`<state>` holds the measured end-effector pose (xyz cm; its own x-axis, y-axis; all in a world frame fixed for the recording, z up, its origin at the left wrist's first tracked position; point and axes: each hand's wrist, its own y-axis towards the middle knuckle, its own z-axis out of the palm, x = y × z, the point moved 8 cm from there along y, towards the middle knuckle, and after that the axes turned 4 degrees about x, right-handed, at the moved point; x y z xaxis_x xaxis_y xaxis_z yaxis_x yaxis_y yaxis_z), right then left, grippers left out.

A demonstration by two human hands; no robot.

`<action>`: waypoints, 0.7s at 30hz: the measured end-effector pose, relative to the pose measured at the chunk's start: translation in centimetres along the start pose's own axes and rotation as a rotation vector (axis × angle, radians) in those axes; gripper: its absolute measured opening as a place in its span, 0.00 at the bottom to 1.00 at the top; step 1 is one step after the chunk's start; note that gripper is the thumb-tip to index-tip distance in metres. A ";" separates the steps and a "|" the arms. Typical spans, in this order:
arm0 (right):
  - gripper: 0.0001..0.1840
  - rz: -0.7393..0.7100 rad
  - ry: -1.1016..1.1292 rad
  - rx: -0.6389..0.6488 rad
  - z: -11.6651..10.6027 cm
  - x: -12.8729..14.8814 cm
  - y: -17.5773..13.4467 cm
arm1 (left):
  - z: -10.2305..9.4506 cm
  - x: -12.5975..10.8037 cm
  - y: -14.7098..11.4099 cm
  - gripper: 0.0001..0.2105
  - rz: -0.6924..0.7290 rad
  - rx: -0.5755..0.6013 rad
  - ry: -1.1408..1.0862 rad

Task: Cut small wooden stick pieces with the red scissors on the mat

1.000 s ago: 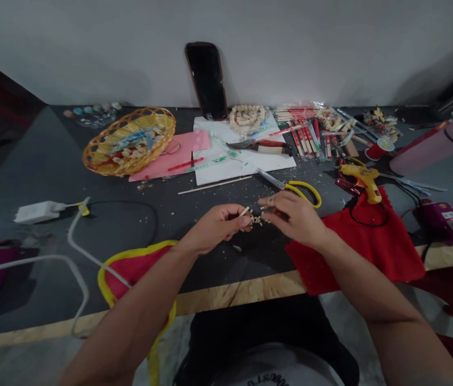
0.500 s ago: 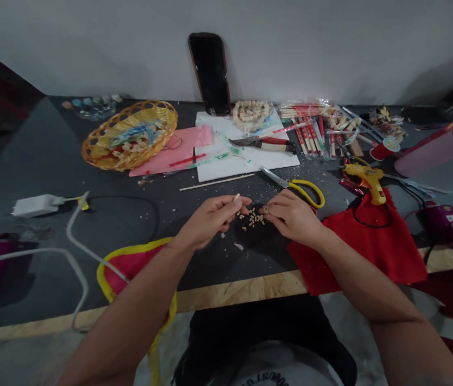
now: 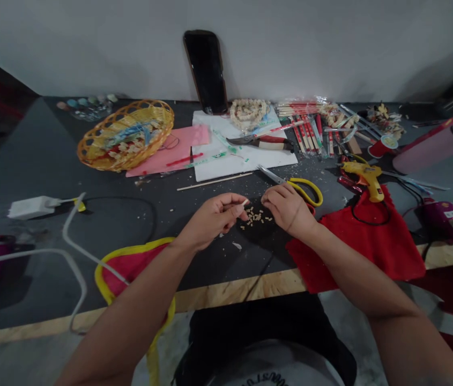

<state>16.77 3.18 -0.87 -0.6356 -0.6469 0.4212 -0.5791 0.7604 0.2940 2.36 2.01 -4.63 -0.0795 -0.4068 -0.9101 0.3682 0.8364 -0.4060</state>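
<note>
My left hand [image 3: 215, 219] pinches a short pale wooden stick piece [image 3: 244, 203] between thumb and fingers, just left of a small heap of cut wood bits [image 3: 255, 217] on the dark table [image 3: 49, 161]. My right hand [image 3: 287, 209] rests fingers-down at the right side of that heap, its fingertips curled on the bits; whether it holds one is hidden. Yellow-handled scissors [image 3: 301, 188] lie just behind my right hand.
A wicker basket [image 3: 126, 135] stands back left, beside pink paper [image 3: 170, 153] and a white sheet [image 3: 242, 150] with pruning shears [image 3: 262, 142]. A phone [image 3: 206, 69] leans on the wall. Packs of chopsticks [image 3: 310, 131], a yellow glue gun [image 3: 365, 177], red cloth [image 3: 366, 241], white charger [image 3: 33, 207].
My right hand has dropped from above the heap down onto the table at its right side. My left hand keeps the stick piece and has barely shifted.
</note>
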 end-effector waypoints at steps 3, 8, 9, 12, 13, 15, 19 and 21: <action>0.07 -0.026 0.242 -0.092 -1.1 0.8 -0.4 | 0.4 0.2 0.0 0.17 -0.006 0.032 -0.009; 0.04 -0.063 0.309 -0.114 -1.5 2.2 -0.8 | 1.4 0.4 -0.2 0.17 -0.038 0.082 0.020; 0.03 -0.055 0.304 -0.118 -1.5 2.3 -0.8 | 1.5 0.4 -0.2 0.17 -0.035 0.087 0.017; 0.02 -0.038 0.299 -0.140 -1.6 2.1 -0.8 | 1.6 0.3 -0.2 0.18 -0.028 0.085 0.016; 0.02 -0.042 0.297 -0.146 -1.6 2.1 -0.9 | 1.6 0.3 -0.2 0.18 -0.029 0.082 0.021; 0.02 -0.053 0.287 -0.149 -1.6 2.1 -0.9 | 1.6 0.3 -0.2 0.18 -0.028 0.079 0.035; 0.04 -0.030 0.292 -0.134 -1.3 1.8 -1.1 | 1.6 0.3 -0.2 0.18 -0.026 0.090 0.059; 0.04 -0.035 0.303 -0.128 -1.2 1.8 -1.1 | 1.6 0.3 -0.2 0.17 -0.018 0.095 0.074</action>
<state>16.85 1.26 0.59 -0.4248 -0.6410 0.6393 -0.5171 0.7514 0.4098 3.74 1.11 -4.68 -0.1541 -0.3900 -0.9078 0.4517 0.7894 -0.4158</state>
